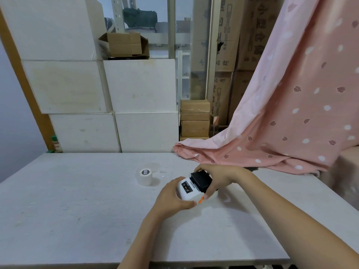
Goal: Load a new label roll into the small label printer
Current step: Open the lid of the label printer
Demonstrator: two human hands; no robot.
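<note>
Printer (188, 189), small and white, sat on the desk (77, 210) held between both hands. Its black lid (201, 180) was tilted open. Left hand (171, 199) had its grip closed round the near-left end of the body; right hand (217, 176) gripped the lid end, fingers over the top. Label roll (145, 176) stood upright on the desk, apart to the left. Pink cloth (281, 123) draped behind.
</note>
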